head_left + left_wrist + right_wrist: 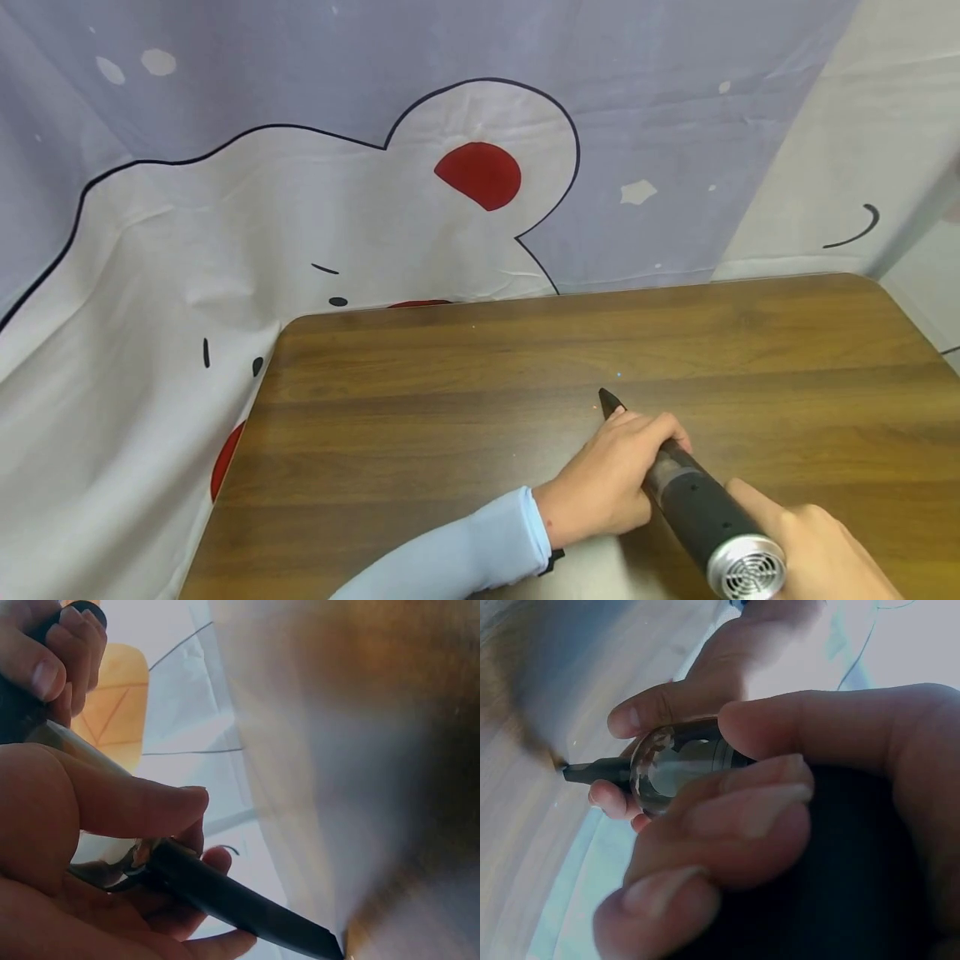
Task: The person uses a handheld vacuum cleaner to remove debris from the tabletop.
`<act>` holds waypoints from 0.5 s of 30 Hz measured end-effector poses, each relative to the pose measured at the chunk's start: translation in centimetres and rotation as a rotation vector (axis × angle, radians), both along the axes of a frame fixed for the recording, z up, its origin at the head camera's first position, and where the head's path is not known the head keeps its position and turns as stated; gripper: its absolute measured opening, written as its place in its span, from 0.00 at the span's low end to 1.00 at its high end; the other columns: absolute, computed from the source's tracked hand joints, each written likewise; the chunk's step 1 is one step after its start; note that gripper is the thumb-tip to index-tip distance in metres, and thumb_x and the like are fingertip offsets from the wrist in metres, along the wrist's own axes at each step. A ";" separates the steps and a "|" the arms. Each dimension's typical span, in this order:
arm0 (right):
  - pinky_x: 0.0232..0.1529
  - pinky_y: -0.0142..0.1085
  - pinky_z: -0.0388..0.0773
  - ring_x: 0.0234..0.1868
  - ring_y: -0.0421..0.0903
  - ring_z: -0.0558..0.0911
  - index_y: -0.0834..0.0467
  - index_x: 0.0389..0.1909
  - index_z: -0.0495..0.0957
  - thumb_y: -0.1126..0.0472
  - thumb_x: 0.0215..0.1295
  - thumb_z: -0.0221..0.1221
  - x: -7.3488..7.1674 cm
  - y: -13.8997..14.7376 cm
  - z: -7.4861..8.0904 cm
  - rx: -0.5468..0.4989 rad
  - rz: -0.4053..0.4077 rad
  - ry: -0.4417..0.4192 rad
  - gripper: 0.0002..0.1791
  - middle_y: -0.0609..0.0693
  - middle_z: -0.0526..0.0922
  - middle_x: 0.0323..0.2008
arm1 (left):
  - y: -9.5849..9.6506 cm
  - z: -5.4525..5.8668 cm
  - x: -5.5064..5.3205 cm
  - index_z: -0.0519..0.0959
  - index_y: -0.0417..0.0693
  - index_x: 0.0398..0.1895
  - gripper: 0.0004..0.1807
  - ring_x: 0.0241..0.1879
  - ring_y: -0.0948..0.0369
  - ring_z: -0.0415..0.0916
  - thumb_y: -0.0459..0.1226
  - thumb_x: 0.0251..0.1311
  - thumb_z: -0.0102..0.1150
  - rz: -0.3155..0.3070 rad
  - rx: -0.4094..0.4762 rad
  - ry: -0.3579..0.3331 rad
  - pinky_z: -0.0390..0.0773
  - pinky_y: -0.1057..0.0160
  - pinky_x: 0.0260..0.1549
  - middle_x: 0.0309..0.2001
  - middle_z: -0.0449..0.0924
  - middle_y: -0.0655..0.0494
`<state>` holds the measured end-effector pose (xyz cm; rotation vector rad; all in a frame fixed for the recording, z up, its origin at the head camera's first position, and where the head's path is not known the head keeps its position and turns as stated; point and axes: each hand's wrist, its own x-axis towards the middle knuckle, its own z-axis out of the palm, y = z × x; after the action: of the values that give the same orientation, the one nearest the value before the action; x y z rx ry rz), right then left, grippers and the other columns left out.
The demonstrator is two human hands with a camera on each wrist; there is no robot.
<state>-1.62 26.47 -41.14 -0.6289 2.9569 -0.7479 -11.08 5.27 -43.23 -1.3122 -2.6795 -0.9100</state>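
Note:
A black handheld vacuum cleaner (pixel 701 508) with a silver vented end slants across the front right of the table. Its narrow black nozzle (pixel 600 771) points down and away, with the tip right at the tabletop. My left hand (pixel 611 479) holds the front part, thumb and fingers around the clear dust chamber (pixel 658 769) and the base of the nozzle. Farther back, my right hand (pixel 817 542) grips the dark body, its fingers curled round it in the right wrist view. Near the nozzle tip lie a tiny blue speck (pixel 618 375) and a reddish speck (pixel 595 407).
The brown wooden table (pixel 420 417) has rounded far corners. Behind it and along its left side hangs a printed curtain (pixel 315 208) in white and lilac with red patches. A light blue sleeve (pixel 465 546) covers the left forearm.

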 end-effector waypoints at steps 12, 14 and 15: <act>0.14 0.30 0.62 0.14 0.28 0.61 0.47 0.34 0.70 0.66 0.25 0.72 -0.7 -1.1 0.1 -0.072 -0.123 0.203 0.30 0.30 0.64 0.16 | 1.4 0.0 -2.7 0.71 0.60 0.47 0.37 0.51 0.70 0.67 0.27 0.25 0.69 -0.042 -0.034 -0.012 0.57 0.66 0.64 0.43 0.74 0.70; 0.14 0.30 0.62 0.14 0.28 0.61 0.47 0.33 0.70 0.66 0.26 0.72 -0.8 -1.1 0.1 -0.073 -0.131 0.217 0.29 0.30 0.64 0.16 | 1.7 0.1 -3.0 0.72 0.60 0.46 0.37 0.50 0.71 0.67 0.27 0.25 0.69 -0.046 -0.049 -0.018 0.57 0.70 0.63 0.43 0.74 0.71; 0.14 0.30 0.62 0.14 0.28 0.61 0.47 0.33 0.70 0.67 0.26 0.72 -0.8 -1.0 0.1 -0.074 -0.132 0.226 0.29 0.30 0.64 0.16 | 1.8 0.1 -3.1 0.72 0.60 0.46 0.37 0.51 0.71 0.67 0.27 0.25 0.69 -0.047 -0.055 -0.024 0.57 0.71 0.62 0.43 0.74 0.71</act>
<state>-2.44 25.42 -41.04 -0.5616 3.2174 -0.8534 -14.20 7.05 -43.08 -1.3902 -2.7221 -0.8677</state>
